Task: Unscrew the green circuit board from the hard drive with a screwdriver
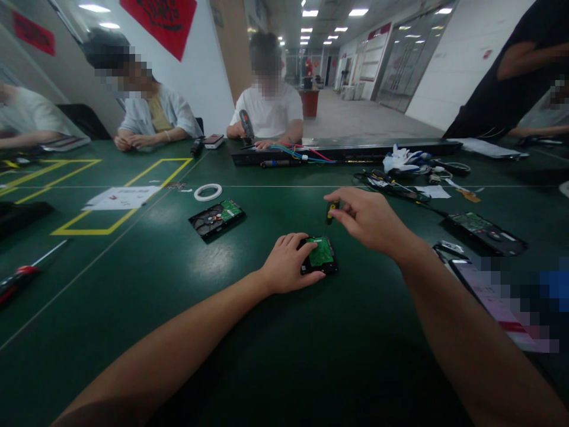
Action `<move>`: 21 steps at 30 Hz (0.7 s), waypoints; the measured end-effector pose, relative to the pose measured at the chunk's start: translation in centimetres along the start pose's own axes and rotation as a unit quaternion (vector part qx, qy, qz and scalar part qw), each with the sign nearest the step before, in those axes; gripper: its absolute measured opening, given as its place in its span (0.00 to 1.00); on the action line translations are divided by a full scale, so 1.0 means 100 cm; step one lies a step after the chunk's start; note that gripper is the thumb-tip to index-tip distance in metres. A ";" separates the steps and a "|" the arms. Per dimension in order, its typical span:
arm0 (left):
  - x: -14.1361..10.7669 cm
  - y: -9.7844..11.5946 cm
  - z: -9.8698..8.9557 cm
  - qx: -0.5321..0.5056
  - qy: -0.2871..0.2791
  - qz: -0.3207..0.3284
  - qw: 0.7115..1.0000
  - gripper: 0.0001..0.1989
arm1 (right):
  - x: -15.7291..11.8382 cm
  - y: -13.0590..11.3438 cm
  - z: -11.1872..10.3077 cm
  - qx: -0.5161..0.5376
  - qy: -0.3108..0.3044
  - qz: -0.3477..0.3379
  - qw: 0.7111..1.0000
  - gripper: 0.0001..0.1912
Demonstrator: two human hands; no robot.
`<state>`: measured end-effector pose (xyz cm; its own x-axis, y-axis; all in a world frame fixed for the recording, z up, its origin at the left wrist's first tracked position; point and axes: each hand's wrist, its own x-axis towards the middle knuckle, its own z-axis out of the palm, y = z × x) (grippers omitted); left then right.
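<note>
Screwdriver is pinched by the right hand; 1 hard drive is touched by the left hand, fingers spread.

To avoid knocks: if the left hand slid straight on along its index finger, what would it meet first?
Probably the thin-shafted black-and-yellow screwdriver in the right hand, which stands just past the index fingertip of the left hand, though depth is unclear.
</note>
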<state>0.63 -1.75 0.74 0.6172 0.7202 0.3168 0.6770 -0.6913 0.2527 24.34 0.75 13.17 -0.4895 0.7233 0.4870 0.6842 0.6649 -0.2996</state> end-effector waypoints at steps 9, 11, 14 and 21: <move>0.000 -0.001 0.000 0.004 0.000 0.004 1.000 0.37 | 0.001 0.002 0.001 -0.034 0.010 0.007 0.999 0.09; 0.000 0.000 0.000 0.006 -0.002 0.004 1.000 0.37 | 0.001 0.001 0.000 -0.025 0.005 0.005 1.000 0.10; 0.000 0.000 0.000 0.007 0.000 0.004 1.000 0.37 | 0.001 -0.002 0.000 -0.003 -0.010 -0.002 1.000 0.14; 0.000 0.000 0.000 0.003 -0.001 0.004 1.000 0.37 | 0.000 -0.002 0.002 0.018 -0.033 -0.007 0.999 0.19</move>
<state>0.60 -1.74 0.75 0.6239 0.7146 0.3164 0.6741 -0.6969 0.2448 24.07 0.64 13.11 -0.5340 0.7244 0.4361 0.6582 0.6799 -0.3234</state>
